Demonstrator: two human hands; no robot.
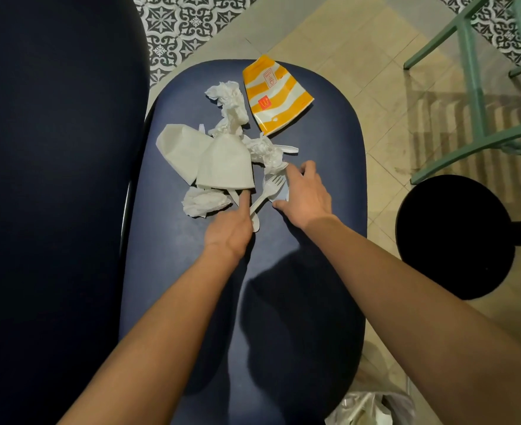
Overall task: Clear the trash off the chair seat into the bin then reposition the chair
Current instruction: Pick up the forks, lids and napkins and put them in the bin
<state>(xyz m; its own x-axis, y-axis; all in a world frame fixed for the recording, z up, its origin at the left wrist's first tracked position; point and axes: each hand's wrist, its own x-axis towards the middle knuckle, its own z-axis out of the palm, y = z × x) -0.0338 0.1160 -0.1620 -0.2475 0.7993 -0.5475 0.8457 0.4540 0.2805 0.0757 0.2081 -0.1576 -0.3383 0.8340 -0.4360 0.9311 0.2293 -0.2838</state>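
Trash (205, 202) litters the navy chair seat (314, 179): crumpled napkins (231, 105), white paper (222, 161) and a striped carton (276, 96) beyond a plastic fork (268, 185). The right hand (306, 194) spreads open over the fork's tines; the left hand (230, 231) points one finger beside its handle (grip unclear).

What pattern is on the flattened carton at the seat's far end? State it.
The flattened carton has orange and white wavy stripes; the head view shows it.
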